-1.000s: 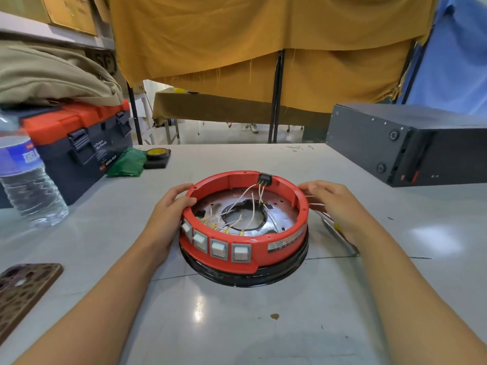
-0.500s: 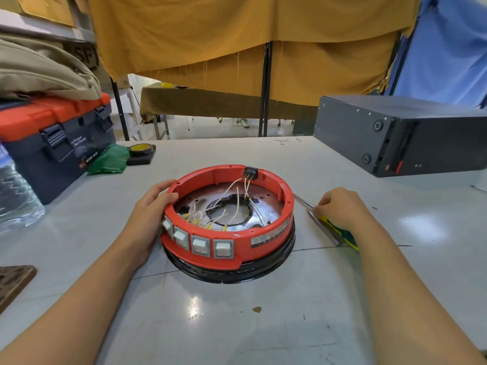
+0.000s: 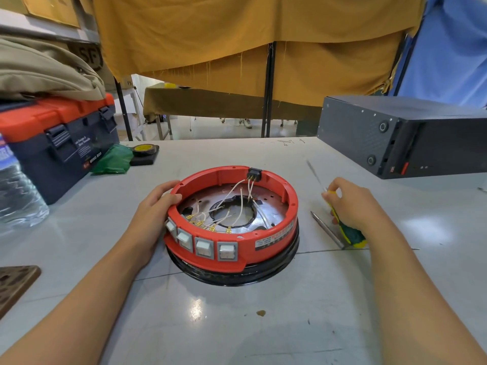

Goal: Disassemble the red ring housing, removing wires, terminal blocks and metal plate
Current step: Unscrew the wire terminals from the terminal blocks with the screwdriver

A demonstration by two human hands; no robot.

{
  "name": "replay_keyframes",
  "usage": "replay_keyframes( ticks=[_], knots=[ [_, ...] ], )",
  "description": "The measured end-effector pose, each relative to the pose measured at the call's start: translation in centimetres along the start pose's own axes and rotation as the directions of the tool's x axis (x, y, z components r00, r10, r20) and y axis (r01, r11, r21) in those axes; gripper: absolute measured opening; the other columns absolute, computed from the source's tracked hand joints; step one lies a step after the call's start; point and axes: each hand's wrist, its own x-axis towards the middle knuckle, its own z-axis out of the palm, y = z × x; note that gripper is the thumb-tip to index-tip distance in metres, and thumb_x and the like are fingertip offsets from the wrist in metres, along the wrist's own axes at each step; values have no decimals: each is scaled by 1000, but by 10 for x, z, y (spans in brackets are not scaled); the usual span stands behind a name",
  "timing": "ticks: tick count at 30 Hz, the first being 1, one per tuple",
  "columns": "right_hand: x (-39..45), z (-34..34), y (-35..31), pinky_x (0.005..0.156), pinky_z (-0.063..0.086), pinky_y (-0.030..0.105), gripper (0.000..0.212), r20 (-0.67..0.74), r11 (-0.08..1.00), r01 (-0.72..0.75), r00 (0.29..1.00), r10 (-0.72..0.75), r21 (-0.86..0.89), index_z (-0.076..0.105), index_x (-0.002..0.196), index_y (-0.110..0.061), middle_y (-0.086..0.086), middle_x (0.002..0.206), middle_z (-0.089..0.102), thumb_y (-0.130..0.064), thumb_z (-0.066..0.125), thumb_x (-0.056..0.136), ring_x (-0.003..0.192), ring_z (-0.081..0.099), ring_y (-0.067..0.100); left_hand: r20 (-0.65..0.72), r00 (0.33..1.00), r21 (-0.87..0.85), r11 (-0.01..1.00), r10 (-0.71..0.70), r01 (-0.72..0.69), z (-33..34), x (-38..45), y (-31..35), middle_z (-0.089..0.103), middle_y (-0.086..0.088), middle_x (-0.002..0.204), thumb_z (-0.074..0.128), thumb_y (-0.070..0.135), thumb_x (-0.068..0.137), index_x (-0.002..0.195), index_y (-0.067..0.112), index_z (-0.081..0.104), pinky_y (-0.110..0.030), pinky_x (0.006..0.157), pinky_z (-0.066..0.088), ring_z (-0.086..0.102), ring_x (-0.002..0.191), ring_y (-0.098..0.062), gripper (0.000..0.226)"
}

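Note:
The red ring housing sits on a black base in the middle of the table. Inside it lies a round metal plate crossed by white wires that run to a black terminal block on the far wall. Several white switches line the front. My left hand grips the housing's left rim. To the right of the housing, my right hand holds a yellow-green handled screwdriver, its blurred shaft pointing away from me.
A bare metal shaft lies on the table beside my right hand. An orange-lidded toolbox, water bottle, green cloth and tape measure stand at the left. A black box is at the back right.
My right hand left the housing's right rim, went down to the table and picked up the screwdriver. My left hand has stayed on the left rim.

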Motion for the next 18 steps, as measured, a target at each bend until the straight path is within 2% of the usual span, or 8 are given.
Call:
replay_keyframes(
  ticks=[2, 3, 5, 8, 12, 15, 18],
  knots=[
    [2, -1, -3, 62, 55, 35, 14, -124, 967, 59, 992, -29, 249, 51, 101, -17, 14, 81, 64, -30, 48, 99, 60, 62, 23, -4, 1000, -1, 1000, -3, 3, 0, -1, 0, 72, -9, 96, 51, 14, 91, 109, 28, 64, -46, 87, 51, 63, 85, -27, 28],
    [1, -2, -5, 54, 52, 32, 11, -134, 924, 66, 991, -16, 378, 49, 103, -20, 12, 78, 64, -29, 48, 99, 56, 60, 20, -5, 1000, -3, 1000, -5, 5, 1, -1, 1, 72, -10, 96, 51, 14, 91, 108, 29, 65, -47, 88, 50, 63, 85, -27, 27],
    [0, -5, -10, 47, 49, 26, 2, -35, 788, 14, 999, 9, 615, 46, 102, -26, 10, 75, 64, -27, 47, 100, 52, 58, 15, -6, 1000, -5, 1000, -10, 10, 1, -2, 1, 72, -8, 93, 50, 13, 91, 107, 30, 65, -47, 88, 50, 62, 85, -28, 27],
    [-3, -7, -16, 49, 52, 25, 13, 149, 522, -79, 984, -94, 850, 55, 95, -24, 9, 71, 65, -17, 46, 100, 54, 59, 14, -7, 1000, -1, 1000, -15, 15, 1, -2, 2, 72, -9, 92, 50, 13, 91, 105, 31, 65, -48, 88, 50, 61, 84, -29, 27],
    [-3, -6, -21, 64, 57, 28, 26, 201, 207, -152, 948, -245, 966, 66, 103, -16, 15, 85, 72, -9, 41, 99, 70, 69, 20, 1, 1000, -4, 1000, -17, 17, 2, -3, 4, 69, -19, 103, 49, 11, 91, 108, 28, 64, -51, 91, 48, 59, 86, -32, 28],
    [-6, -3, -23, 69, 58, 29, 38, 247, -10, -265, 912, -329, 964, 75, 103, -10, 18, 101, 72, -6, 37, 97, 91, 72, 26, 12, 1000, 2, 1000, -14, 14, 3, -3, 5, 68, -21, 101, 49, 11, 91, 108, 27, 63, -46, 84, 50, 58, 82, -31, 28],
    [-11, -1, -27, 72, 59, 29, 32, 229, -148, -310, 887, -401, 939, 76, 101, -7, 16, 110, 71, -8, 46, 89, 103, 68, 29, 16, 1000, -8, 1000, -14, 14, 3, -2, 6, 67, -19, 97, 48, 10, 91, 109, 27, 63, -42, 78, 50, 56, 82, -32, 28]
  ],
)
